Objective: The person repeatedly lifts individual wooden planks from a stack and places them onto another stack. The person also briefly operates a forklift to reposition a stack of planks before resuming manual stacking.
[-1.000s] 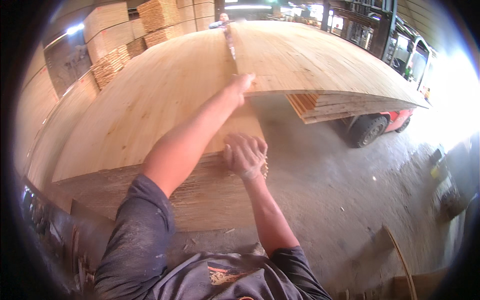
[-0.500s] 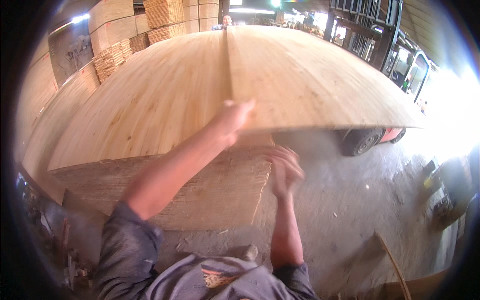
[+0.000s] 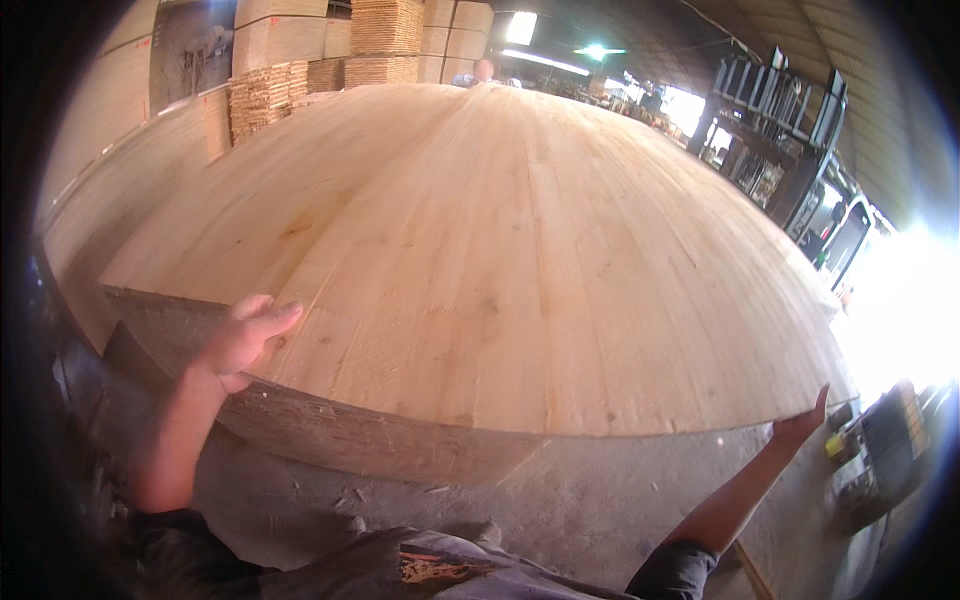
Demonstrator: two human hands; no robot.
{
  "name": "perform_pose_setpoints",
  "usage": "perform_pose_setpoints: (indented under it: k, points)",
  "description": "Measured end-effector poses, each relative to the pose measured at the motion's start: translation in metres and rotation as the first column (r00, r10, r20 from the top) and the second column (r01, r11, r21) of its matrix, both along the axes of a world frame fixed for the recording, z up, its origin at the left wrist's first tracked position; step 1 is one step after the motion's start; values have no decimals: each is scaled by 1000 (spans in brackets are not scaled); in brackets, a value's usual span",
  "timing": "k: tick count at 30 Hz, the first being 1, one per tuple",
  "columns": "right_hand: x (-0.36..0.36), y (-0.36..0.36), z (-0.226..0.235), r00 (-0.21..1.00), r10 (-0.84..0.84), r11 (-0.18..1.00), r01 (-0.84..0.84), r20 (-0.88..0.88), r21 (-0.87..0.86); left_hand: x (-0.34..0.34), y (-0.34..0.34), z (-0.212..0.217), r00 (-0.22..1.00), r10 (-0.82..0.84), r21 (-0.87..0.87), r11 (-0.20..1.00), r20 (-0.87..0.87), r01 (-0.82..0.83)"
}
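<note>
Fingers spread, left hand [image 3: 243, 340] presses flat on the big pale wooden veneer sheet [image 3: 520, 270] at centre frame, right hand [image 3: 800, 428] hooks its lower-right corner, sheet apparently landed on the stack [image 3: 330, 435], squaring seemingly remaining.

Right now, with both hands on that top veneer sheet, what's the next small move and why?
Probably ease the right hand inward to lower the overhanging corner. The top veneer sheet juts past the veneer stack on the right, where only the fingertips hold its edge, while the left hand already presses the sheet near the stack's corner.
</note>
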State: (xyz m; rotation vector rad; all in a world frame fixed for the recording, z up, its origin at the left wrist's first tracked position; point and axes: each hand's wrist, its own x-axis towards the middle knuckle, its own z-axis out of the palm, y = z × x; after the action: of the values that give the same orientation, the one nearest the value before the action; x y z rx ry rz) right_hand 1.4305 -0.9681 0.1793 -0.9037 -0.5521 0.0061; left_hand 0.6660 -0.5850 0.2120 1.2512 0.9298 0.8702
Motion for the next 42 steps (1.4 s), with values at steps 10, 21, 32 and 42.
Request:
perform_pose_setpoints:
  k: [10, 21, 32, 42]
  points:
    - [-228, 69, -57, 997, -54, 996, 49, 58, 78, -294, 136, -46, 983, 170, 21, 985, -68, -168]
    - [-460, 150, -56, 942, -333, 931, 334, 33, -149, -517, 179, -28, 702, 493, 314, 870, -515, -381]
    - [-602, 255, -65, 771, 511, 842, -537, -380, 44, -738, 279, -120, 358, 759, 528, 641, -544, -556]
    - [-634, 329, -25, 837, 333, 559, -546, -434, -624, -797, 374, -153, 271, 842, 673, 537, -466, -509]
